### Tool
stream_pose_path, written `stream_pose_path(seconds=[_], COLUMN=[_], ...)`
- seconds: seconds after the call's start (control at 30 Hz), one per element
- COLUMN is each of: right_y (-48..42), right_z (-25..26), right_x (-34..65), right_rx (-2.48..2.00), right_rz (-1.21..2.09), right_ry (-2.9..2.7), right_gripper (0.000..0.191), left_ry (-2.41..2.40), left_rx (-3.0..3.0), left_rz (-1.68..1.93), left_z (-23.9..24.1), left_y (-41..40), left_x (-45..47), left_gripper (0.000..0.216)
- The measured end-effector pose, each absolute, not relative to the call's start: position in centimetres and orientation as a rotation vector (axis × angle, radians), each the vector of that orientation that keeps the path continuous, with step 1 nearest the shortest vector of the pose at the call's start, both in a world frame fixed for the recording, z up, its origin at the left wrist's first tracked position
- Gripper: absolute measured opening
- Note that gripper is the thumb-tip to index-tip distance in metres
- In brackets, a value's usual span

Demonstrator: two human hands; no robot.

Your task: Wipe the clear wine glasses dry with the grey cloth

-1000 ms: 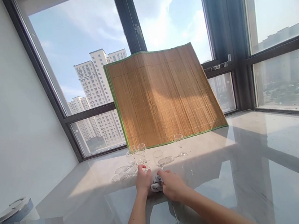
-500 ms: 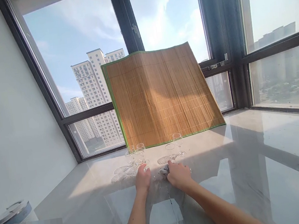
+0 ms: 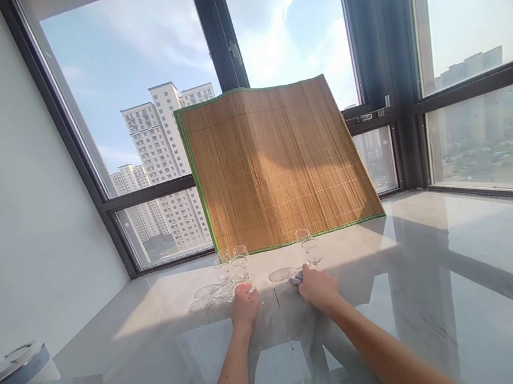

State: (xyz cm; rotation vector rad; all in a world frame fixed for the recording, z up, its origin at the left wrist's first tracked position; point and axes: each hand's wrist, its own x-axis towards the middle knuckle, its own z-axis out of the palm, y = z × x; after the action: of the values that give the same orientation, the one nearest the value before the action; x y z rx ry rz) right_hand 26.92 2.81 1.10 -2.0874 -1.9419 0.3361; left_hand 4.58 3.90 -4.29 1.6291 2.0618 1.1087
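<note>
My left hand (image 3: pixel 245 305) is closed at the front of a cluster of several clear stemmed glasses (image 3: pixel 240 265). Its fingertips are at a glass foot, with the exact grip hidden behind the hand. My right hand (image 3: pixel 319 287) is closed on a crumpled grey-white cloth (image 3: pixel 296 279), which pokes out on the left of the fingers. Just above these fingers rises a stemmed glass (image 3: pixel 312 251), its lower part behind the hand. Another glass (image 3: pixel 302 235) stands close behind it. All the glasses look transparent and upright.
A bamboo mat (image 3: pixel 276 164) with green edging leans against the window behind the glasses. Underneath is a glossy tiled surface (image 3: pixel 165 365) with a dark joint line. A white lidded container (image 3: pixel 22 364) stands at the lower left, beside the wall (image 3: pixel 35 182).
My right hand has moved to the right with the cloth, and the glass above it has shifted right too, now before the rear glass. My left hand has hardly moved.
</note>
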Motion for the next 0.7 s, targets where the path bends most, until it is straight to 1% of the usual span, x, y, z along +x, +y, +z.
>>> stream_pose_path(seconds=[0.2, 0.33, 0.53, 0.7], right_y=[3.7, 4.2, 4.7, 4.8], right_z=[0.5, 0.0, -0.4, -0.5], right_x=[27.4, 27.6, 27.7, 27.8], right_rx=[-2.070, -2.040, -2.031, -2.024], right_rz=[0.330, 0.298, 0.274, 0.275], right_ry=[-1.954, -1.965, -1.967, -1.965], right_gripper=[0.040, 0.037, 0.039, 0.037], left_ry=[2.073, 2.072, 2.069, 2.070], left_rx=[1.631, 1.648, 1.652, 1.648], left_rz=[1.097, 1.106, 1.139, 1.152], left_z=[-4.5, -4.4, -4.1, -3.9], left_y=[3.9, 3.8, 3.6, 3.3], left_x=[4.5, 4.6, 4.8, 5.0], left_gripper=[0.031, 0.030, 0.026, 0.026])
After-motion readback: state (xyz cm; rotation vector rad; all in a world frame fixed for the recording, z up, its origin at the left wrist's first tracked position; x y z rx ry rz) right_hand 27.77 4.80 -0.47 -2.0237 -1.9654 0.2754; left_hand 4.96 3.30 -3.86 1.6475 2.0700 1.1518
